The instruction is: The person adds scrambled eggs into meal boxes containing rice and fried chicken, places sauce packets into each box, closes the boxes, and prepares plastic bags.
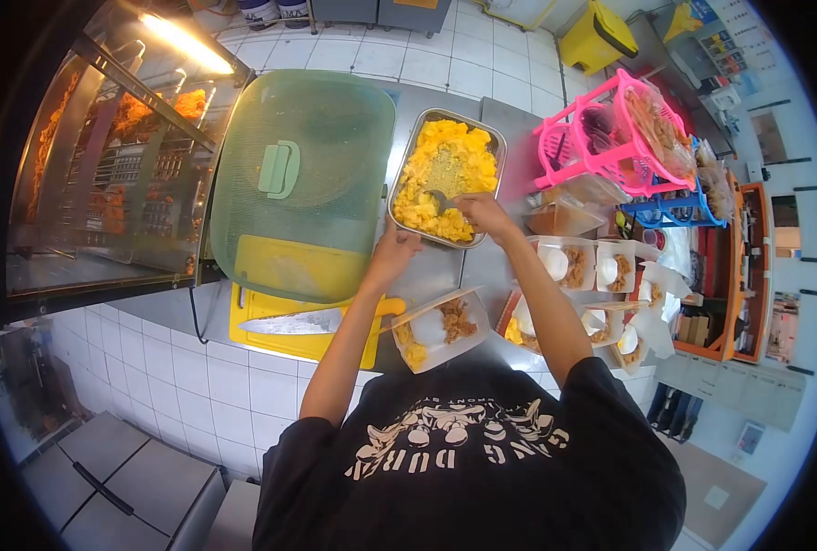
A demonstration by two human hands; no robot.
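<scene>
A rectangular metal tray [501, 147] holds yellow scrambled egg [418, 170], heaped round the sides with a thinner patch in the middle. My right hand [484, 214] is closed round the handle of a spoon [440, 199], whose bowl sits in the egg near the tray's front. At the near left corner of the tray, my left hand [396, 250] grips the rim, its fingers partly hidden. Close to my body stands an open paper food box [466, 338] with white rice, brown fried pieces and some yellow egg.
Left of the tray is a large green translucent cover [326, 129]. A knife [298, 322] lies on a yellow cutting board [335, 353]. Several filled boxes [574, 264] stand at right, below a pink basket rack [601, 138]. A lit glass display case [124, 174] stands far left.
</scene>
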